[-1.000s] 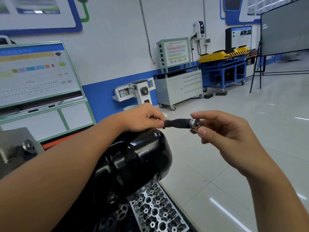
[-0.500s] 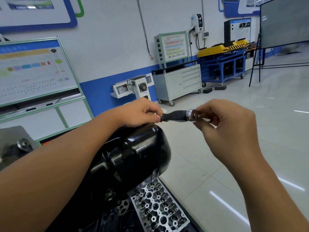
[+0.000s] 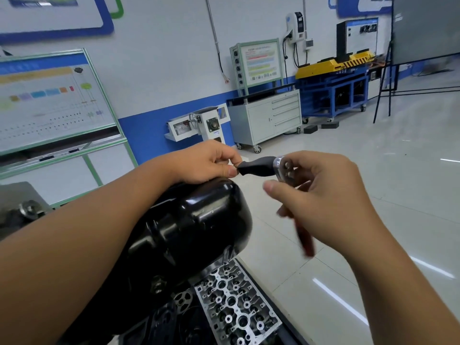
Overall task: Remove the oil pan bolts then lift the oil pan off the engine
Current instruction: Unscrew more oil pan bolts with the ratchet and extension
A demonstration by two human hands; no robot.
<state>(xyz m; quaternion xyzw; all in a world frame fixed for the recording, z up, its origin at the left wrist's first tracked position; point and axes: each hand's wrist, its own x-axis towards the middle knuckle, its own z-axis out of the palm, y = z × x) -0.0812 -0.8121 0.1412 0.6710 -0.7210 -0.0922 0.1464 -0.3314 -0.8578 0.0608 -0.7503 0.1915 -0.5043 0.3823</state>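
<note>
One head-worn camera looks forward and down, close over the black oil pan [image 3: 189, 220], facing the blue-striped wall [image 3: 154, 130] beyond it.

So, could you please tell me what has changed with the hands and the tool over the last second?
The right hand has shifted from pinching the ratchet's round head to wrapping over it, and the red handle now shows blurred beneath the palm. The left hand still pinches the black socket piece above the black oil pan, which remains on the engine.
</note>
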